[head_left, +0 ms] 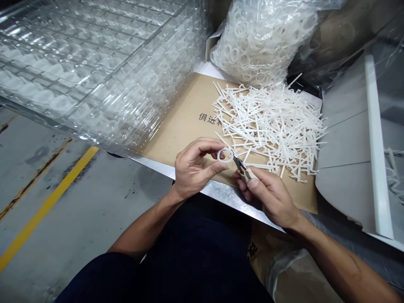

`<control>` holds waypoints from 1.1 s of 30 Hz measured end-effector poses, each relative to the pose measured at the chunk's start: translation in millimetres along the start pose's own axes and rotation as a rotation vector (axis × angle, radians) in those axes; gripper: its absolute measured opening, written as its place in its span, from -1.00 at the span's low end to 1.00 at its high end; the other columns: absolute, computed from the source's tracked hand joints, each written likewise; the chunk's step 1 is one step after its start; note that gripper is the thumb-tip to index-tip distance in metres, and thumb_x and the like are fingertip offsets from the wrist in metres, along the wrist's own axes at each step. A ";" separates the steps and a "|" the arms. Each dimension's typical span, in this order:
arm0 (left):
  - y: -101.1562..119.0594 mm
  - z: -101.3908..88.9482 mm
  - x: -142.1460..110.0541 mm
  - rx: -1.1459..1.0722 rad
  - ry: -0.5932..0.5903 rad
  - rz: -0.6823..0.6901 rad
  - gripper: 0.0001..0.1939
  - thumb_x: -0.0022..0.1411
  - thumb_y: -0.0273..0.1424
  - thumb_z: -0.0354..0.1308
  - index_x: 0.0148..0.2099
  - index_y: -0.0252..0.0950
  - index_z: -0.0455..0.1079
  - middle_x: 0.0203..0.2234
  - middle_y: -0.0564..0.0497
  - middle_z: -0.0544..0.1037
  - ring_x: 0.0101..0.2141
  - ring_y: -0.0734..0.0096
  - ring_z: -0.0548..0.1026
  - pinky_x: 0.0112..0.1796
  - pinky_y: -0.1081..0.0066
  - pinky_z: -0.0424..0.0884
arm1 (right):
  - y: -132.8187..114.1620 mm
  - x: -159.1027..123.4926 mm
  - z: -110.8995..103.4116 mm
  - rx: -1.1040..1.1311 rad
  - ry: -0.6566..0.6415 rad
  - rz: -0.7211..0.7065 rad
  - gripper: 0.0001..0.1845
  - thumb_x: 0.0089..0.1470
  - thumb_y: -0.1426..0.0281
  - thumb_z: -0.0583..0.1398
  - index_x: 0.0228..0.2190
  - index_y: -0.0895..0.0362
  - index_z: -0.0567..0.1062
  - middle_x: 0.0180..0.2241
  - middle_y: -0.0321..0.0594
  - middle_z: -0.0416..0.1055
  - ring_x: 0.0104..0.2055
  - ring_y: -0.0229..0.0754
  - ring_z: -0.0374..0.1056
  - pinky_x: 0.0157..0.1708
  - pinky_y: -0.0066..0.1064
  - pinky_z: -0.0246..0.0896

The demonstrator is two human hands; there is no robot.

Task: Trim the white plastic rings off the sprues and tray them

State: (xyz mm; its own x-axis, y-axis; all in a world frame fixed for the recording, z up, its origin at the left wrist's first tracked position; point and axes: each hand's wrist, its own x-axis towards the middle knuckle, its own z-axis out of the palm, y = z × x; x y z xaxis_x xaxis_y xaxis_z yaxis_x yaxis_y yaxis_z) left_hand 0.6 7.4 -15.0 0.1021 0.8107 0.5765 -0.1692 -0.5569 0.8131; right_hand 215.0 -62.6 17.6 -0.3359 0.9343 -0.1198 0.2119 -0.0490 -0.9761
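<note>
Over the cardboard sheet (176, 134), left grip (198, 168) pinches a white ring (225, 155); right grip (271, 198) pinches pliers (241, 167) touching the ring.

A steel-edged bench (227, 195) carries a flat kraft cardboard sheet (179, 126) printed with dark characters, and a loose heap of white plastic runners (268, 130) lies on that sheet. A clear bag of white plastic rings (259, 46) sits just beyond the heap, and stacked clear plastic trays (94, 71) rise left of the sheet.
</note>
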 end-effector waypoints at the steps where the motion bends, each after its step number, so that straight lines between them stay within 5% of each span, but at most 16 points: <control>1: -0.6 -0.2 -0.5 0.001 -0.003 0.007 -0.61 0.16 -0.44 0.50 0.04 -0.24 0.58 -0.14 -0.12 0.65 -0.19 0.29 0.61 -0.20 0.34 0.56 | 0.0 -0.1 0.1 0.002 0.003 -0.004 -0.53 0.43 0.00 0.09 -0.05 0.12 0.53 -0.34 -0.26 0.40 -0.45 -0.25 0.28 -0.44 -0.38 0.19; 7: -2.6 -1.0 -1.3 0.029 -0.007 0.083 -0.57 0.17 -0.47 0.49 0.08 -0.22 0.55 -0.12 -0.12 0.65 -0.06 0.22 0.61 -0.08 0.28 0.59 | 2.8 -1.6 1.3 0.067 0.034 -0.049 -0.57 0.43 0.02 0.11 -0.02 0.09 0.54 -0.31 -0.25 0.40 -0.41 -0.23 0.30 -0.40 -0.35 0.23; 18: 3.6 -0.4 -4.2 -0.003 0.007 0.123 -0.54 0.23 -0.52 0.42 0.15 -0.24 0.49 -0.05 -0.14 0.62 -0.13 0.30 0.61 -0.14 0.33 0.64 | 27.3 -2.4 6.8 0.230 0.189 -0.075 -0.49 0.37 -0.05 0.14 0.04 0.08 0.57 -0.30 -0.19 0.44 -0.41 -0.18 0.34 -0.39 -0.29 0.25; 25: 6.6 -0.2 1.1 -0.032 0.020 0.179 -0.64 0.26 -0.51 0.40 0.09 -0.32 0.50 -0.10 -0.17 0.62 -0.11 0.31 0.60 -0.16 0.39 0.60 | 32.5 -6.0 6.2 0.140 0.220 -0.060 -0.48 0.36 -0.05 0.14 0.01 0.09 0.58 -0.31 -0.17 0.44 -0.40 -0.17 0.36 -0.38 -0.29 0.28; 29: 12.4 1.1 1.0 -0.112 0.042 0.101 -0.72 0.31 -0.45 0.36 0.05 -0.31 0.48 -0.15 -0.16 0.62 -0.21 0.36 0.60 -0.18 0.38 0.59 | 26.1 -1.6 4.1 0.126 0.195 -0.087 -0.55 0.37 0.04 0.18 0.00 0.11 0.61 -0.33 -0.16 0.49 -0.44 -0.20 0.38 -0.42 -0.35 0.31; 33: 31.7 -6.0 -2.6 -0.325 0.067 -0.038 -0.54 0.16 -0.47 0.46 0.05 -0.23 0.39 -0.15 -0.16 0.62 -0.22 0.32 0.63 -0.21 0.38 0.60 | 30.0 0.6 1.6 0.077 0.245 -0.020 -0.54 0.30 0.01 0.22 -0.11 0.14 0.65 -0.39 -0.09 0.55 -0.48 -0.11 0.43 -0.49 -0.32 0.39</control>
State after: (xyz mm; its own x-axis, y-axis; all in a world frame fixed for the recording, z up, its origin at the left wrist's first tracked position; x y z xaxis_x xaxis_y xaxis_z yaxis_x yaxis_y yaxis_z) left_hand -10.9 -11.3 8.8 0.0510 0.8460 0.5308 -0.4718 -0.4480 0.7594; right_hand 219.8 -64.1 -12.1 -0.1047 0.9926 -0.0622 0.1340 -0.0479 -0.9898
